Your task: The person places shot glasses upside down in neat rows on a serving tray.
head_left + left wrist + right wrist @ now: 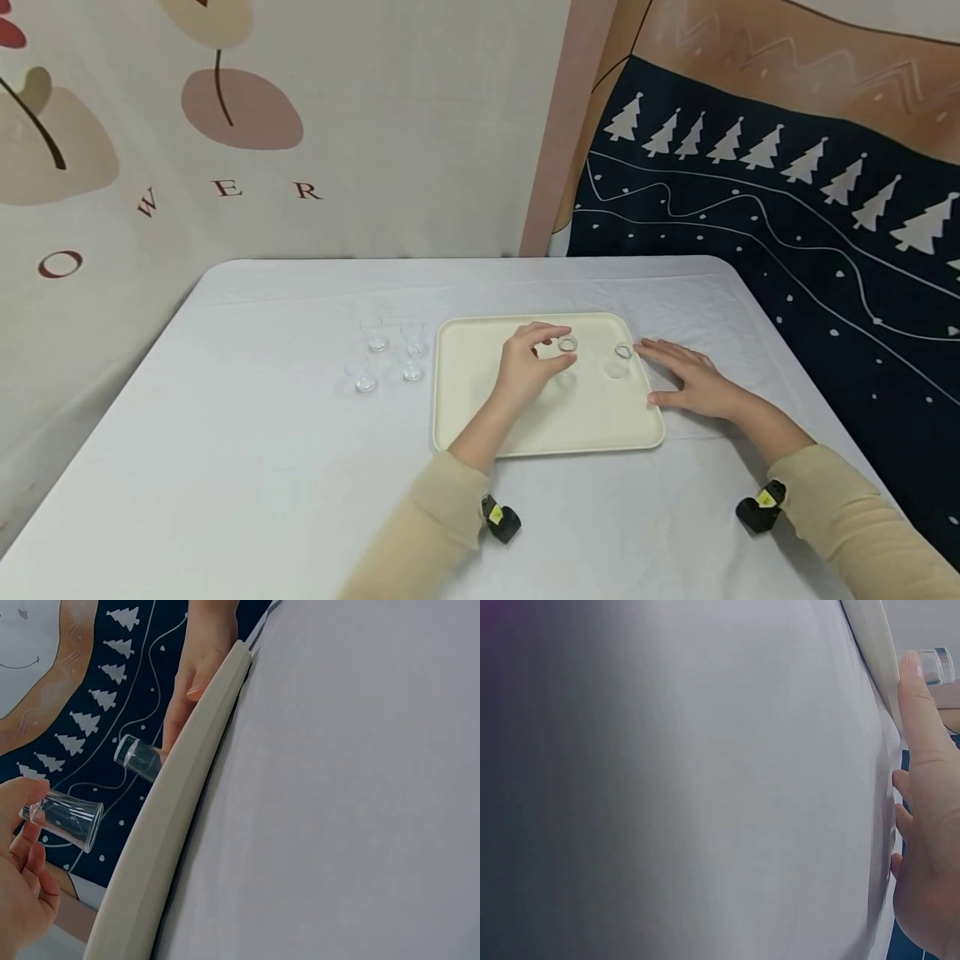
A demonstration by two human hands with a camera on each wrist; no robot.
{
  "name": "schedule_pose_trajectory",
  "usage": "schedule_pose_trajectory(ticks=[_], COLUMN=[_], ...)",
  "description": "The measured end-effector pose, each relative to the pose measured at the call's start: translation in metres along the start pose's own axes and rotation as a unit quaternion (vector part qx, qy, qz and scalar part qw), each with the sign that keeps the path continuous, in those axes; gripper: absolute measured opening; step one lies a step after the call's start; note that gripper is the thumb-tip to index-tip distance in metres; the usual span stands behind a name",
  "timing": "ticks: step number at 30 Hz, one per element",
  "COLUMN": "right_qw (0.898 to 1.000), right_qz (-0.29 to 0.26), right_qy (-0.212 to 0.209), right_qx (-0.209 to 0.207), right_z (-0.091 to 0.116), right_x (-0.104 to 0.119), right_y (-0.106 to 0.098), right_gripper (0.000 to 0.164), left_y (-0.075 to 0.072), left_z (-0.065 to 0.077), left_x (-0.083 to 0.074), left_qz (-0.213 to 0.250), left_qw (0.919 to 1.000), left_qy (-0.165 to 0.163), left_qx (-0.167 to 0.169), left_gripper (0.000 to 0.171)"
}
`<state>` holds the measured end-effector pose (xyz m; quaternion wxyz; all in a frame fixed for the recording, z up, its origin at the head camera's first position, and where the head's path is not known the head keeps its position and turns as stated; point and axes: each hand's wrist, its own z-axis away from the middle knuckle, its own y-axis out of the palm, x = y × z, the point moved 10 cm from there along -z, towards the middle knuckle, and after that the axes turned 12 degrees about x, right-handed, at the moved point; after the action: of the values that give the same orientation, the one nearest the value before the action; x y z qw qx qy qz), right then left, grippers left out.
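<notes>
My left hand (525,362) pinches a small clear shot glass (73,820) by its thick base, mouth downward, over the middle of the cream tray (585,425). In the left wrist view the glass's wide rim shows free of the fingers, apart from the tray's edge. A second shot glass (623,351) stands upside down near the tray's right edge. Beside that edge is my right hand (693,383), fingers extended and thumb at the rim, holding nothing. Its fingertips come close to the second glass in the head view.
Several more clear shot glasses (411,372) stand upright in a group left of the tray. A white cloth (247,467) covers the table. Behind it hang a pale printed curtain (420,150) and a dark cloth with white trees (750,217) at the right.
</notes>
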<state>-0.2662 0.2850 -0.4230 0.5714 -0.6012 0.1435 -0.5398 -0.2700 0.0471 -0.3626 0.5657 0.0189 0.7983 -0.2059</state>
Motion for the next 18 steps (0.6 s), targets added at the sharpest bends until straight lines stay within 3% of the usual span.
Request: schedule_pose_trajectory(ticks=[18], right_qw=[1.0], right_qz=[0.005], right_qy=[0.0], right_qx=[0.004], right_z=[0.001], right_x=[0.003], right_y=[-0.001], right_gripper=[0.079], left_y=[0.035], left_z=[-0.017], left_x=[0.008], left_qz=[-0.056], left_qw=[0.9981], left_qy=[-0.01], left_qx=[0.024], left_gripper=[0.034])
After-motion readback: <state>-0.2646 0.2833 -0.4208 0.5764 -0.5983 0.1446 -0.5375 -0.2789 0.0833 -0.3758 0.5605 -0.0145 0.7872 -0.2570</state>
